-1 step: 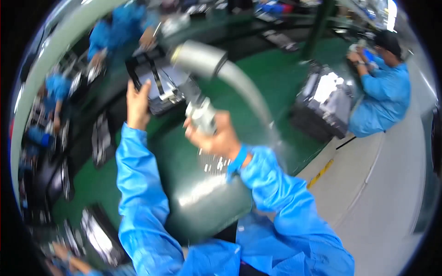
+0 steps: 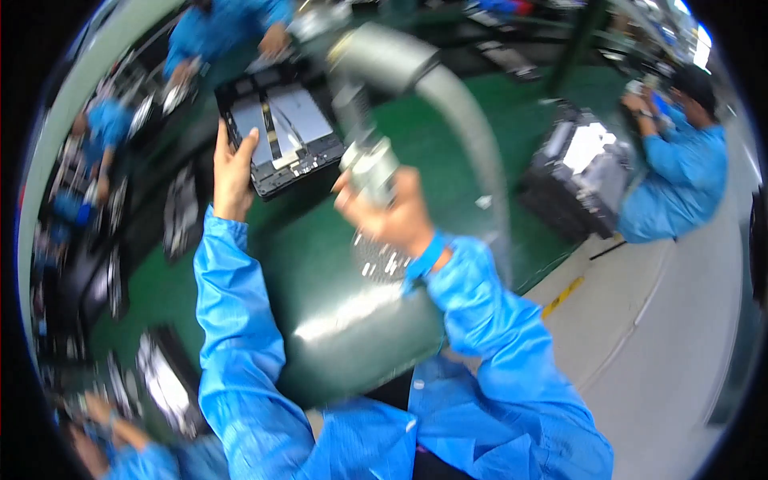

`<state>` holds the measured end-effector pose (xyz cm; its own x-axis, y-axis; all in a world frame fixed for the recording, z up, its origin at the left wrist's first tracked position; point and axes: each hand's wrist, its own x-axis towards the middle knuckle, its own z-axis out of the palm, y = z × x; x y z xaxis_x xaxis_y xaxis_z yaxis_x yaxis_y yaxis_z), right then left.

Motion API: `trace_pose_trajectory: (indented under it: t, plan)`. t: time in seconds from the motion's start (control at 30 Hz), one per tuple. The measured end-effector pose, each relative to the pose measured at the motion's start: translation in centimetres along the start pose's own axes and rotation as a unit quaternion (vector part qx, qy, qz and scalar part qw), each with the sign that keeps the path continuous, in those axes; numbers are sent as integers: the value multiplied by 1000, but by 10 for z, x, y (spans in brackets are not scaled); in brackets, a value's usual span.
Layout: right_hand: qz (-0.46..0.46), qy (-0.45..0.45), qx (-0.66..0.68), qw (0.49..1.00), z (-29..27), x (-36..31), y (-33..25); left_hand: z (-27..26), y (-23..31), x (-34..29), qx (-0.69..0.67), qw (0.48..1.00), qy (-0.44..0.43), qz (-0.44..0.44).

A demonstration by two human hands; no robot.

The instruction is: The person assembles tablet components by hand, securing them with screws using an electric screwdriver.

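My left hand (image 2: pixel 232 174) grips the lower left edge of an opened tablet (image 2: pixel 298 120), thumb on top and fingers along the side. Its inside faces up: a black frame, pale flat panels, a dark ribbon strip and small parts along the near edge. The tablet is tilted, above the green bench. My right hand (image 2: pixel 392 210) is closed round a pale grey handheld tool (image 2: pixel 373 170) with a dark nozzle-like end, just right of the tablet and apart from it. Blur hides the tool's exact kind. A blue band circles my right wrist.
A thick grey hose (image 2: pixel 472 132) with a cylindrical head (image 2: pixel 384 58) arches beyond my right hand. Stacked black device parts (image 2: pixel 572 180) stand at the right, near a co-worker (image 2: pixel 676 164). Other blue-sleeved people work at the far side and left. A round perforated patch (image 2: pixel 380 260) marks the green bench (image 2: pixel 320 240).
The tablet's inner face shows more fully now. My right hand and the tool have shifted up and right in view; the hose and head also sit further right.
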<state>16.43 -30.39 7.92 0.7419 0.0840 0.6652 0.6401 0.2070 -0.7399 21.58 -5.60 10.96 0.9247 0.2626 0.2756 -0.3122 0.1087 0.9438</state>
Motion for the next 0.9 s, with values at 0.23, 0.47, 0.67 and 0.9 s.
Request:
trace_pose_trajectory:
  t: [0.23,0.47,0.67,0.9]
  plan:
    - [132,-58,42,989,5,1,-21,-72,25,-252,129,982,110,-85]
    - [111,-98,13,989,16,-13,-20,-32,11,-346,173,965,145,-133]
    - [95,-107,29,989,15,-17,-15,-9,8,-353,497,846,172,-89]
    - [100,-140,62,983,22,-18,-22,-185,46,-257,617,772,149,28]
